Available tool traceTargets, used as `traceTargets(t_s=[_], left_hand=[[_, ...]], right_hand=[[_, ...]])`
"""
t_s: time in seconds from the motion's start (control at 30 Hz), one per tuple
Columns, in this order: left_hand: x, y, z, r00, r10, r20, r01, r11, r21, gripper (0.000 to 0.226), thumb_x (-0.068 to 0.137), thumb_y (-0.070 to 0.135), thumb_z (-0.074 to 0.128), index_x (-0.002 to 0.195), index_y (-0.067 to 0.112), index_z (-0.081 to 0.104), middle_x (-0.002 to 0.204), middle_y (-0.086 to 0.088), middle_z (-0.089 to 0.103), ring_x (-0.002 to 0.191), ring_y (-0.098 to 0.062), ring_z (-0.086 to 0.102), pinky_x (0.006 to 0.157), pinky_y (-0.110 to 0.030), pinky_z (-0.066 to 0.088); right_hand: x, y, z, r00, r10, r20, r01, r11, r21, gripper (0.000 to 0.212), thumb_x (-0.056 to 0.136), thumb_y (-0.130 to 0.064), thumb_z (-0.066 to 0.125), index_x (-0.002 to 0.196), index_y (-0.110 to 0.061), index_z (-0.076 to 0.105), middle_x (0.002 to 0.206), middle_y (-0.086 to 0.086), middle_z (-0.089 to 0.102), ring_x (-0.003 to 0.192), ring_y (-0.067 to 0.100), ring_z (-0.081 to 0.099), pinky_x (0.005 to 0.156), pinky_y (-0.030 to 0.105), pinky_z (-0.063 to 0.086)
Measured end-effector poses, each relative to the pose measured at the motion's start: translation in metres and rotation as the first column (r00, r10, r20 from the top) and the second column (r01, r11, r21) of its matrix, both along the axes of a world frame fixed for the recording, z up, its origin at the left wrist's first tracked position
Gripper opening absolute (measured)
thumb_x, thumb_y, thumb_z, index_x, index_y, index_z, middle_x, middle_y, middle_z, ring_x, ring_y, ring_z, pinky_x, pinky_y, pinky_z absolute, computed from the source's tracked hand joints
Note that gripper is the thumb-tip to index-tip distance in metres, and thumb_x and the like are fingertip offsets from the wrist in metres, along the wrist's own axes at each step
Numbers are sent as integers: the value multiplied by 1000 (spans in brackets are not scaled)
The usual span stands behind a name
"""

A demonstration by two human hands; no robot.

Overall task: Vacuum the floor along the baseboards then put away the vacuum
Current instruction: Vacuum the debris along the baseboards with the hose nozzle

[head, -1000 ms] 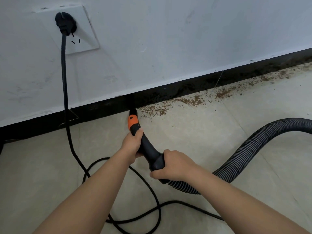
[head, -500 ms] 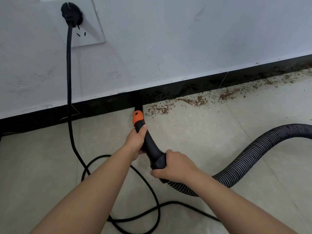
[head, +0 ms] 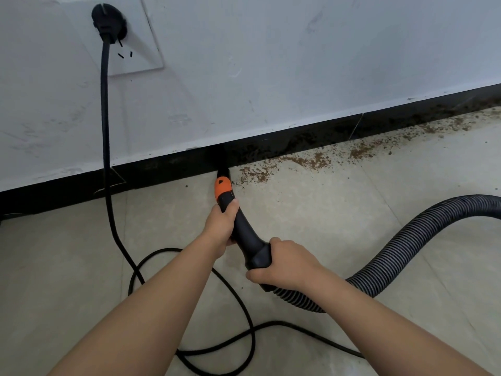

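With my left hand (head: 221, 226) and right hand (head: 284, 267) both gripping the nozzle (head: 245, 232), sweeping right could snag the looped cord (head: 189, 356) near me.

- The black vacuum nozzle tip (head: 222, 161) merges with the black baseboard strip (head: 168, 169); its mouth and its contact with the floor cannot be made out.
- The ribbed grey-black vacuum hose (head: 406, 240) is cut off by the right edge; the vacuum body is out of frame.
- The white wall socket plate (head: 141, 44) is cropped at the top edge.
- The black power cord (head: 108, 147) passes beneath both forearms and its loops leave the bottom edge.
- The left hand (head: 221, 226) and the right hand (head: 284, 267) cover parts of the black curved handle tube (head: 245, 234); the fingers wrapped underneath are hidden.
- The brown debris grains (head: 311, 160) are too small to identify.
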State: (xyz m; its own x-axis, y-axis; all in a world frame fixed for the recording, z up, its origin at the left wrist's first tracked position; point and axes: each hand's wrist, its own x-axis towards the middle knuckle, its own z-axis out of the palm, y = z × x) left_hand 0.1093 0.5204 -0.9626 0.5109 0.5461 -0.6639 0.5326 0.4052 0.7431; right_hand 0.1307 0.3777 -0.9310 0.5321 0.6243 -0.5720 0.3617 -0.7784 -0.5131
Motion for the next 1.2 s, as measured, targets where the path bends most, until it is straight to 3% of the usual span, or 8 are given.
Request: traceTargets(t_s=[0.23, 0.37, 0.6, 0.8, 0.9, 1.0, 1.2], left_hand=[[-36, 3, 9, 985, 163, 59, -168, 983, 79, 35, 96, 31, 44, 126, 13, 40, 107, -6, 52, 96, -22, 51, 76, -37, 45], [-60, 16, 12, 966, 257, 39, -260, 958, 125, 41, 96, 30, 46, 130, 10, 41, 106, -7, 52, 96, -23, 51, 81, -37, 46], [-67, 48, 8, 976, 208, -60, -202, 975, 88, 48, 94, 35, 48, 133, 9, 40, 122, -16, 52, 108, -32, 52, 77, -37, 45], [-36, 35, 17, 985, 171, -8, -171, 985, -30, 46, 94, 34, 48, 134, 13, 39, 127, -15, 51, 111, -32, 52, 78, -39, 48], [-29, 21, 17, 973, 229, -13, -230, 973, -18, 52, 93, 35, 49, 138, 14, 35, 130, -14, 49, 113, -33, 51, 87, -43, 50], [-43, 7, 18, 944, 328, -35, -326, 944, 52, 54, 93, 35, 48, 139, 11, 33, 129, -14, 50, 114, -33, 51, 94, -44, 47], [-89, 11, 18, 879, 468, -88, -451, 877, 165, 52, 95, 32, 46, 138, 8, 34, 127, -15, 51, 113, -34, 52, 97, -46, 45]], right_hand=[[-14, 9, 10, 991, 129, 15, -130, 991, 39, 42, 73, -47, 67, 91, -18, 43, 81, -7, 50, 77, 14, 54, 59, 25, 42], [-29, 26, 12, 981, 194, -10, -193, 979, 65, 42, 73, -47, 68, 91, -18, 43, 76, -10, 45, 75, 14, 51, 56, 24, 39], [-48, 51, 11, 987, 115, -115, -98, 984, 147, 38, 76, -43, 69, 92, -16, 48, 90, -1, 56, 82, 16, 57, 70, 28, 47], [-25, 39, 10, 999, 52, -1, -51, 995, 89, 40, 76, -45, 68, 95, -16, 48, 88, -2, 55, 78, 14, 55, 58, 22, 40], [-13, 28, 10, 998, 47, -40, -42, 993, 110, 36, 75, -42, 70, 93, -18, 50, 90, -2, 59, 76, 10, 56, 59, 20, 42], [-10, 22, 15, 985, 146, -91, -136, 985, 107, 28, 76, -36, 72, 86, -23, 49, 83, -10, 56, 71, 1, 53, 56, 14, 39], [-29, 39, 11, 934, 313, -170, -300, 949, 98, 35, 76, -37, 72, 96, -18, 50, 90, -6, 56, 81, 10, 56, 62, 16, 43]])
